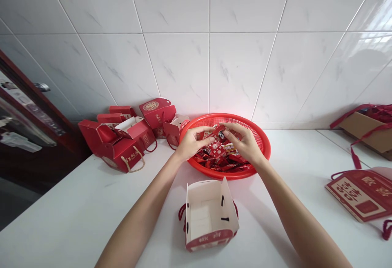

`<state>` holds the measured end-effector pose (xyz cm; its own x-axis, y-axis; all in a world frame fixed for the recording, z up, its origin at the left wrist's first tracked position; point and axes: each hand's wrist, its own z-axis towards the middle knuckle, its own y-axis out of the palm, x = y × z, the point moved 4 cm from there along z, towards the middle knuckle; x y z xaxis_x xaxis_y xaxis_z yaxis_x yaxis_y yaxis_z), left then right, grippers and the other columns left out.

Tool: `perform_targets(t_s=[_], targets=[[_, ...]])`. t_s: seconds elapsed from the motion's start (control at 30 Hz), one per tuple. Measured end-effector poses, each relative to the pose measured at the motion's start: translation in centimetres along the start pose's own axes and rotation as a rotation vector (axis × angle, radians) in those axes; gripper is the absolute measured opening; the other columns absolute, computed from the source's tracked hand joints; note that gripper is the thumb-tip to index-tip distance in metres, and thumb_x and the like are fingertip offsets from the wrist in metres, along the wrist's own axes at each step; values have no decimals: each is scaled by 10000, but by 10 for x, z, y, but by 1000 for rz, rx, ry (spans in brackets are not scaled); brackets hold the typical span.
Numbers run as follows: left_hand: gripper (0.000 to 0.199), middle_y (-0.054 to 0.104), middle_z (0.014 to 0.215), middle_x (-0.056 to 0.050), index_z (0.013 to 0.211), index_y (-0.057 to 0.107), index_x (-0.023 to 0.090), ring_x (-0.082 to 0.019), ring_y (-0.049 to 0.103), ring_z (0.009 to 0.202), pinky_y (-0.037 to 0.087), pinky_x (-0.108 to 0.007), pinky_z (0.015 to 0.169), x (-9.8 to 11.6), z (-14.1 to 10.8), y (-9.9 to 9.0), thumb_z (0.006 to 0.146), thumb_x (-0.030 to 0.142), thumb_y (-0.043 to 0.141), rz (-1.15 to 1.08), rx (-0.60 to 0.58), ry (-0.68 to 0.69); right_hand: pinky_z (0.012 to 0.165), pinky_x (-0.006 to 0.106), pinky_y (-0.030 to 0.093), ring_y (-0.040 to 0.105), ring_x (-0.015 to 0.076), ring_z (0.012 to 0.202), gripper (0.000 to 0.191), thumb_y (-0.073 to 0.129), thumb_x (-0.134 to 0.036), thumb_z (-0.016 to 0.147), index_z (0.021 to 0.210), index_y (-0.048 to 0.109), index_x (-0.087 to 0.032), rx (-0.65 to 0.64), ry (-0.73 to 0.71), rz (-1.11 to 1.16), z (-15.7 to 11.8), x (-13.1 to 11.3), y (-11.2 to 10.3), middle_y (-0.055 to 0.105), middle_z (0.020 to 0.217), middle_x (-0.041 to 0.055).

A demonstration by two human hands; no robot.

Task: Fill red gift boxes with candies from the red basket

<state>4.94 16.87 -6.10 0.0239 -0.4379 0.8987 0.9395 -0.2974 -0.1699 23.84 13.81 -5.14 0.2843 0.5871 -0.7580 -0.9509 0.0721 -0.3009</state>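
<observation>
A round red plastic basket (263,145) stands against the tiled wall, with red wrapped packets (234,166) inside. Over it, my left hand (196,140) pinches the left side of a red packet with white dots (217,148). My right hand (241,139) holds a red packet with a dark round mark (221,134) between thumb and fingers. Whether these are one packet or two overlapping ones is unclear. Between my forearms, in front of the basket, sits an open white-lined box (203,213) with red cord handles; its inside shows nothing.
Several red gift boxes (128,145) cluster on the left by the wall. To the right lie a flat red printed box (359,194) and a brown carton (364,133) with red ribbon and red items. A dark red door frame (39,96) borders the table's left side.
</observation>
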Motion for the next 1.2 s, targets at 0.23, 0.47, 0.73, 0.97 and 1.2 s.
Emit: perform_targets(t_s=[0.23, 0.47, 0.73, 0.97, 1.2], targets=[[388, 804, 1101, -95, 1010, 824, 201, -317, 712, 1119, 514, -474, 1071, 2, 0, 1, 720, 453, 874, 8, -26, 10, 855, 441, 569, 718, 270, 952, 232, 678, -381, 906, 1097, 729, -259, -23, 23, -15, -1, -2, 2, 768, 1013, 65], [414, 801, 979, -76, 932, 825, 195, -292, 725, 992, 549, -440, 973, 2, 0, 2, 664, 501, 900, -25, -19, -57, 851, 414, 568, 723, 250, 925, 238, 731, -379, 876, 1083, 715, -262, -13, -8, -32, -2, -6, 2, 775, 1023, 57], [393, 769, 815, -41, 790, 800, 172, -203, 673, 767, 550, -342, 771, -5, -2, -13, 518, 429, 922, -132, 441, -120, 732, 314, 512, 658, 183, 751, 167, 599, -291, 940, 817, 664, -198, -102, 67, -186, 0, 2, 3, 732, 820, 36], [291, 773, 817, -39, 766, 800, 179, -211, 675, 804, 531, -332, 791, -3, -3, -12, 561, 364, 891, -95, 425, -104, 838, 323, 494, 688, 227, 923, 235, 584, -93, 870, 960, 774, -199, -773, 138, -470, -17, 11, 32, 779, 1008, 73], [305, 775, 832, -37, 796, 808, 183, -212, 680, 817, 528, -354, 855, -5, -3, -10, 567, 363, 901, -122, 376, -111, 947, 368, 509, 654, 311, 1200, 220, 590, -128, 859, 877, 797, -201, -1039, 306, -614, -23, 14, 32, 689, 1359, 106]])
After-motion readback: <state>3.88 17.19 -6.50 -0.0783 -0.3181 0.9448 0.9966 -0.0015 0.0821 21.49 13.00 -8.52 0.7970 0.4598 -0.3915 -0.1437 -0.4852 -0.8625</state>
